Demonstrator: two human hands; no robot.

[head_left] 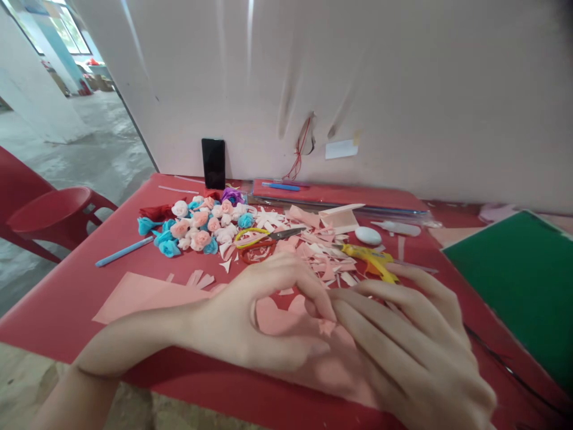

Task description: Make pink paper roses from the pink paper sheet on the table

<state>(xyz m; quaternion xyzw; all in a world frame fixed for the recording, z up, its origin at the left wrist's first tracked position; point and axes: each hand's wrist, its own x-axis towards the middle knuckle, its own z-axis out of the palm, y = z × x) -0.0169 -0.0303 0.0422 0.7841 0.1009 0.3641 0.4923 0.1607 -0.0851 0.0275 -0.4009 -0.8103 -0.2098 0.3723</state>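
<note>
My left hand (255, 316) curves its thumb and index finger around a small gathered piece of pink paper (327, 326). The fingertips of my right hand (416, 340) meet it at the same spot; my right thumb is hidden behind the fingers. Below both hands a larger sheet of pink paper (308, 367) lies along the table's front edge, partly in shadow. Just beyond my hands are scissors (286, 234) with yellow and red handles, among pink paper scraps (317, 254). A yellow glue gun (369, 258) rests beside my right fingers.
Paper roses (199, 224) in pink, white and blue are heaped at the left on the red table (58, 304). A phone (213, 163) leans on the white panel. A blue pen (124, 251), a white oval object (367, 235) and a green board (514, 286) lie around.
</note>
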